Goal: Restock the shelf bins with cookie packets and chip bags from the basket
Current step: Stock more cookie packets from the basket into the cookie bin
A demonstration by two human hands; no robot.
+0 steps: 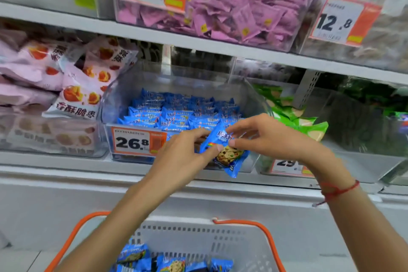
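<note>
A blue cookie packet (229, 157) hangs in front of the clear shelf bin (123, 99), held by both hands. My left hand (178, 159) pinches its left edge with thumb and fingers. My right hand (265, 134) pinches its upper right edge. The bin holds several more blue cookie packets (176, 112) and carries a price tag reading 26.8 (136, 142). Below, a white basket (231, 238) with orange handles holds several blue cookie packets (172, 263).
Pink snack bags (72, 79) fill the bin to the left, green bags (293, 117) the bin to the right. The shelf above carries a bin of purple packets (242, 13). A white shelf ledge (88, 174) runs between bins and basket.
</note>
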